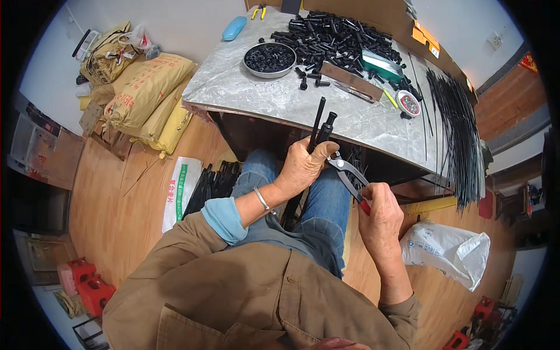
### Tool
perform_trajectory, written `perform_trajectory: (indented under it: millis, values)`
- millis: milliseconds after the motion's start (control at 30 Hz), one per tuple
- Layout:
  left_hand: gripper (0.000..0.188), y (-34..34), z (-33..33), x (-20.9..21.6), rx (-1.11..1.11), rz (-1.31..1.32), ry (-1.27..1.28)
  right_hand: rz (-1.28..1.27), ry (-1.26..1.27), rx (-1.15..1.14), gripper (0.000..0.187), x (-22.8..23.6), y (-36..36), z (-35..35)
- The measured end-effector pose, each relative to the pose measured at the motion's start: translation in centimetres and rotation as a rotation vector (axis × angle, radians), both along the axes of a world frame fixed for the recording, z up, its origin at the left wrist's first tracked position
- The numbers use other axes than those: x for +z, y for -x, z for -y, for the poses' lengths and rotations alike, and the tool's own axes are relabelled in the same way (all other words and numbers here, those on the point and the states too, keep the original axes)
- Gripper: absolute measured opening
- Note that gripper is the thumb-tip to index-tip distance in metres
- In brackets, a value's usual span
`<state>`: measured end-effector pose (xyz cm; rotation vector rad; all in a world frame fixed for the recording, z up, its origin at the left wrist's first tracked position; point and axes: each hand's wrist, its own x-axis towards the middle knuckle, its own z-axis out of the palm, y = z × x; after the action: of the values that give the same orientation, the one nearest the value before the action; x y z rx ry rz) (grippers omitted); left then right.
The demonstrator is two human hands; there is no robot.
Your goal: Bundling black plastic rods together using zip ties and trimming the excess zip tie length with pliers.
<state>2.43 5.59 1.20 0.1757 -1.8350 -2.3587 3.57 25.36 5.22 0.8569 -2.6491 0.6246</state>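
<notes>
Above my lap, my left hand is closed around a black tubular part with a flared head and a thin black rod, both pointing up toward the table. My right hand grips a pair of cutting pliers with dark metal arms and a red handle. The pliers' jaws are at my left thumb, close under the tubular part. What lies between the jaws is too small to make out. The lower ends of the held parts are hidden by my left hand.
The grey marble-patterned table carries a heap of black tubular parts, a round bowl of small black pieces, a small white cup and long black rods overhanging its right edge. Yellow sacks stand left; a white sack lies right.
</notes>
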Motion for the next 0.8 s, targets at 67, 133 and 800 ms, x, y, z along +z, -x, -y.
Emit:
perform_trajectory:
  millis: [67, 133, 800]
  values:
    - [0.047, 0.0, -0.1, -0.1, 0.017, -0.01, -0.001, 0.025, 0.012, 0.023, 0.033, -0.3, 0.0, -0.2]
    - [0.046, 0.3, 0.2, -0.8, 0.001, 0.024, 0.023, 0.038, 0.016, 0.023, 0.032, -0.4, 0.0, -0.3]
    - [0.055, -0.1, 0.8, -0.2, -0.147, -0.05, -0.063, 1.486, 0.621, 0.264, 0.023, -0.8, 1.2, -2.7]
